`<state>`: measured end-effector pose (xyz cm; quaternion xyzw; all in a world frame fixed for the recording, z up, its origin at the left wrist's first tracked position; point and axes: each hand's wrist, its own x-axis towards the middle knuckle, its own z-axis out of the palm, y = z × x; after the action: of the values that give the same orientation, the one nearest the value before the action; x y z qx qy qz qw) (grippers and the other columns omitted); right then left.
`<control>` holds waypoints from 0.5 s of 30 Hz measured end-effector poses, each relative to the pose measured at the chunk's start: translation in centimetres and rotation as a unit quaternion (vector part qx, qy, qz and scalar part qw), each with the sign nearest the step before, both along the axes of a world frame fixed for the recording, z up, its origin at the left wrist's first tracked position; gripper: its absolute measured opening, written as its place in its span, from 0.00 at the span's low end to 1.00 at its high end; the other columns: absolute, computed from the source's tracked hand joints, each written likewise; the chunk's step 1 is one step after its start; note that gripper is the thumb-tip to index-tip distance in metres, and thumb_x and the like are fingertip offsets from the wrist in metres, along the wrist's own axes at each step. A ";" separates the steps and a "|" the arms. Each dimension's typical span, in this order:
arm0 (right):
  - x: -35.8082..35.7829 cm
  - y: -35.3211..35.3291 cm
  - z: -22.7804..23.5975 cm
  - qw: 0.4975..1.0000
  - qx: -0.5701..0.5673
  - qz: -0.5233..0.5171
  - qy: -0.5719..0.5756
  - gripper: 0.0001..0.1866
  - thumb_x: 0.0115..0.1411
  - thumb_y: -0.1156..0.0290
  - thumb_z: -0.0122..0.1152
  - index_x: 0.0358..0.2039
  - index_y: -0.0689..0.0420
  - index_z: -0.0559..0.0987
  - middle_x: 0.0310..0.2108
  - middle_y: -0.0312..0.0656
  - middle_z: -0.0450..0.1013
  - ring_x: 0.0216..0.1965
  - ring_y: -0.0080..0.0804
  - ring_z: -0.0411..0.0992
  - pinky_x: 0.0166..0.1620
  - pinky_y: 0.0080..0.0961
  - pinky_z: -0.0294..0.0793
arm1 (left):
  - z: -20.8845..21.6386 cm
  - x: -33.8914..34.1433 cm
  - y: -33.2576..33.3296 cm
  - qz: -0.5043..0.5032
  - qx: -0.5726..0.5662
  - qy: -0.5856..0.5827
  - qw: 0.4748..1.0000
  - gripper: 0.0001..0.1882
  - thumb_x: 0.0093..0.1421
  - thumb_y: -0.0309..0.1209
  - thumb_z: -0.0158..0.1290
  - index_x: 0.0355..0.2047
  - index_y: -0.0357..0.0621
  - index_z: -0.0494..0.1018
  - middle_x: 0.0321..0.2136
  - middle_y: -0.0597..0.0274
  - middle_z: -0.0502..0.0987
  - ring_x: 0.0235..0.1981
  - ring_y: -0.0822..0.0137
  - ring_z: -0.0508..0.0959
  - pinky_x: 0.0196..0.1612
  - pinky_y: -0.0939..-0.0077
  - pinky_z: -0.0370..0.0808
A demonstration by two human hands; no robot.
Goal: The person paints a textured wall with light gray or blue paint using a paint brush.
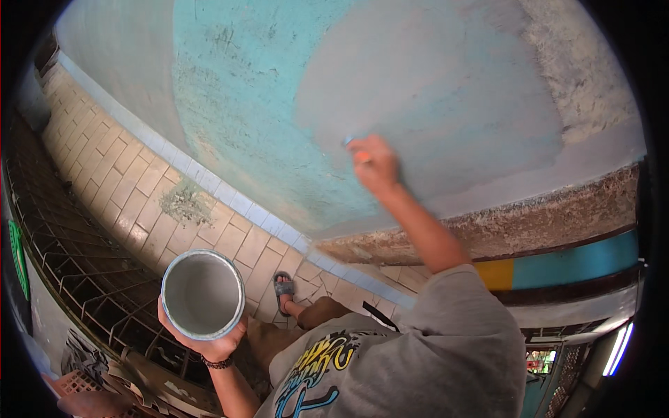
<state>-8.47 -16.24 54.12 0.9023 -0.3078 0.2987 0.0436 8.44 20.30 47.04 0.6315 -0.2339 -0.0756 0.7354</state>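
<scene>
Left hand: near left, curled around the bucket from below
Bucket: held mouth up, grey inside
Sandalled foot: right of the bucket, on pale tiles
Right hand: farther right, closed around an orange-handled tool, mostly hidden
Wall: far, turquoise left, grey right
</scene>
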 end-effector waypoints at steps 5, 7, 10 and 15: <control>-1.0 1.2 5.0 0.957 -0.256 0.023 -0.133 0.06 0.49 0.69 0.58 0.27 0.47 0.82 0.25 0.33 0.68 0.27 0.35 0.65 0.27 0.32 0.64 | 0.4 0.2 -1.0 -0.023 0.005 -0.043 0.999 0.58 0.32 0.32 0.69 0.62 0.39 0.47 0.53 0.46 0.66 0.51 0.55 0.73 0.53 0.59 0.73; -3.1 1.2 -0.7 0.959 -0.279 -0.037 -0.040 0.05 0.50 0.64 0.58 0.27 0.44 0.82 0.27 0.32 0.68 0.29 0.33 0.66 0.28 0.30 0.65 | 0.7 0.1 -1.8 -0.041 -0.003 -0.042 0.998 0.58 0.31 0.31 0.69 0.62 0.40 0.47 0.54 0.46 0.66 0.51 0.55 0.73 0.52 0.59 0.73; -4.2 1.4 -12.5 0.978 -0.138 -0.016 0.156 0.06 0.44 0.63 0.62 0.26 0.42 0.80 0.26 0.32 0.66 0.32 0.34 0.67 0.29 0.30 0.68 | 0.8 0.0 -2.5 -0.044 -0.001 -0.042 0.998 0.59 0.31 0.32 0.69 0.62 0.42 0.47 0.54 0.46 0.66 0.51 0.55 0.73 0.52 0.58 0.73; -3.7 0.8 -6.6 0.999 -0.002 0.025 0.031 0.12 0.37 0.76 0.62 0.25 0.45 0.78 0.24 0.36 0.65 0.31 0.39 0.68 0.29 0.33 0.68 | -0.2 0.8 -1.5 -0.067 0.005 -0.045 0.997 0.58 0.31 0.30 0.69 0.62 0.43 0.47 0.55 0.47 0.65 0.51 0.54 0.73 0.50 0.58 0.74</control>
<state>-12.19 -15.47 47.49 0.9184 -0.2835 0.2718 0.0476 9.23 18.78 46.86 0.6206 -0.3082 -0.0971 0.7144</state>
